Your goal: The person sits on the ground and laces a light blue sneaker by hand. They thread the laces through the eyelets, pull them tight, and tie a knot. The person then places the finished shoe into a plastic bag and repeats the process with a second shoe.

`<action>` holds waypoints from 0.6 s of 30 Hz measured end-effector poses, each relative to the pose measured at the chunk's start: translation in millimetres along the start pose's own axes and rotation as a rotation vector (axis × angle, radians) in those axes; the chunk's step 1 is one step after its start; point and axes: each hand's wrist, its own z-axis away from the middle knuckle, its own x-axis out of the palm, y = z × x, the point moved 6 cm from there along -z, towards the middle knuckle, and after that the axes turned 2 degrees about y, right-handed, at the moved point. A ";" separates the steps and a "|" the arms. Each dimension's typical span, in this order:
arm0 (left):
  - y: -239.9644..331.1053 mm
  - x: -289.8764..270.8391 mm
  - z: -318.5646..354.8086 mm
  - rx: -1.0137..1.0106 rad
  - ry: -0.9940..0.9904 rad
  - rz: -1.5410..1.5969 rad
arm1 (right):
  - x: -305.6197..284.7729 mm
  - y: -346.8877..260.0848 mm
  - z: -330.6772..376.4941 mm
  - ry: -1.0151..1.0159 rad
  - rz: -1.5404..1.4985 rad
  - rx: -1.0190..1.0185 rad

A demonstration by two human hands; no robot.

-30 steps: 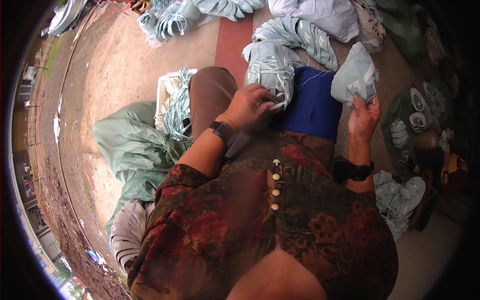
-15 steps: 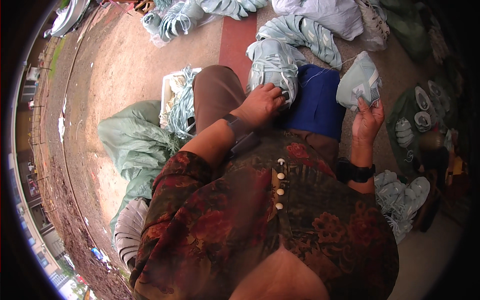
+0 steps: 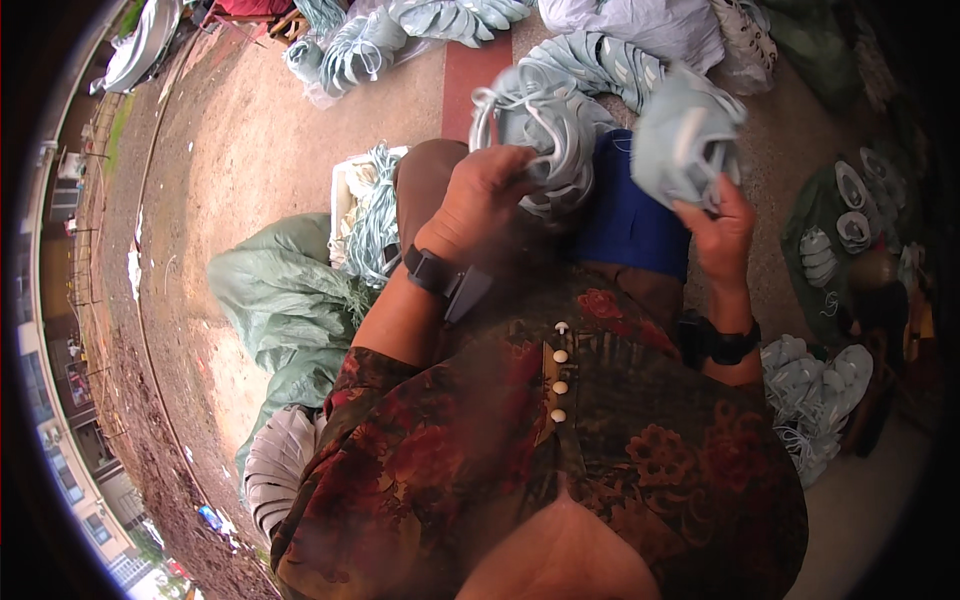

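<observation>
On my lap stand laced, pale blue-green shoe uppers (image 3: 535,115), nested together, over my brown-trousered thighs. My left hand (image 3: 478,195) is closed at their near left side, fingers on the white laces. To the right, my right hand (image 3: 722,228) pinches a single shoe upper (image 3: 683,150) by its lower edge; that piece is smeared by motion. It hangs above a blue cloth (image 3: 640,215) that covers my right thigh. Dark bands circle both my wrists.
A white box (image 3: 345,185) of pale blue laces (image 3: 378,215) stands left of my knee, beside a green sack (image 3: 270,270). Rows of stacked uppers (image 3: 600,65) and a white plastic bag (image 3: 665,30) lie ahead. More uppers (image 3: 815,390) are piled at right.
My right hand has brought its upper left and tipped it toward the lap stack. My left hand has shifted left and up, and the laced uppers now lean left.
</observation>
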 end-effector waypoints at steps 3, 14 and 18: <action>-0.4 20.6 -2.6 0.081 -0.193 -0.147 | 44.4 -18.8 -9.4 -0.256 0.358 -0.123; -67.2 40.2 34.4 -0.521 0.126 0.298 | 127.7 13.4 -28.5 -0.633 0.416 -0.257; -92.5 48.7 50.3 -0.662 0.069 0.530 | 152.6 15.1 -9.9 -0.754 0.482 -0.291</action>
